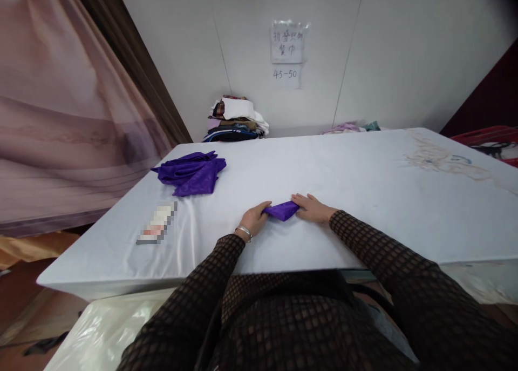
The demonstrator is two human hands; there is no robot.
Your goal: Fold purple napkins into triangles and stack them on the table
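The work surface is a wide table covered with a smooth white sheet (364,198); a faint printed line drawing (445,160) marks its far right area. A plain pale grey wall (404,63) stands behind it and carries a taped white paper notice with handwritten characters (287,42). A stack of folded mixed-colour textiles (237,120) sits at the base of the wall, beyond the far edge of the table. A pinkish translucent curtain (60,117) hangs at the left of the room. A loose pile of purple cloths (190,174) lies on the far left part of the sheet, well apart from the hands. A small flat item (157,228), blurred beyond recognition, lies near the left edge. The small folded purple cloth (282,210) lies flat on the sheet near the front edge, directly between both hands. The left hand (254,218), with a silver bracelet (244,231) at the wrist, closes its thumb and fingers on the left end of this cloth. The right hand (313,208) lies on the right end with its fingers extended; whether it pinches the fabric cannot be determined. Both forearms wear dark checked mesh sleeves (376,247).
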